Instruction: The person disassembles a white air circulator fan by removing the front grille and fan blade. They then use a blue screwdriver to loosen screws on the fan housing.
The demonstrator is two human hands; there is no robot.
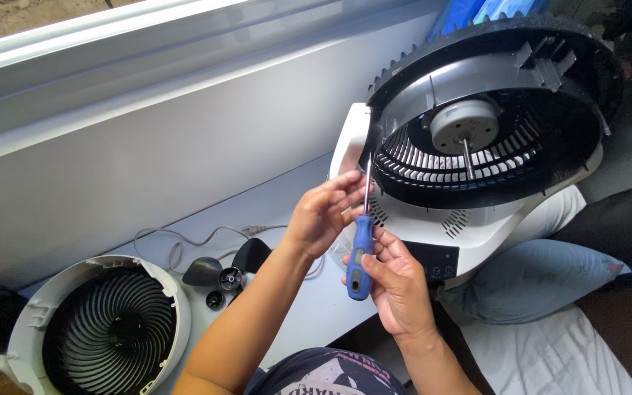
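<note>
My right hand is wrapped around the blue plastic handle of a long-shafted screwdriver, thumb pressed along its side, holding the tool nearly upright. The handle sits in my palm, low and toward my body, while the thin metal shaft rises up and away from that hand. My left hand is pinched on that shaft just above the handle, fingertips closed around the metal, so the screwdriver runs between both hands, left above right. The tip reaches the left edge of the round black plastic fan housing, where the black ring meets the white plastic fan body; I cannot tell whether the tip sits in a screw. The housing lies open toward me, showing a grey cylindrical motor with its bare metal spindle pointing out, ringed by black grille slats. The fan body rests partly on a pale blue cushion. Well to the left of my hands, on the white ledge, lie the white round front grille with dark spiral slats, the black fan blade piece and a grey power cord.
</note>
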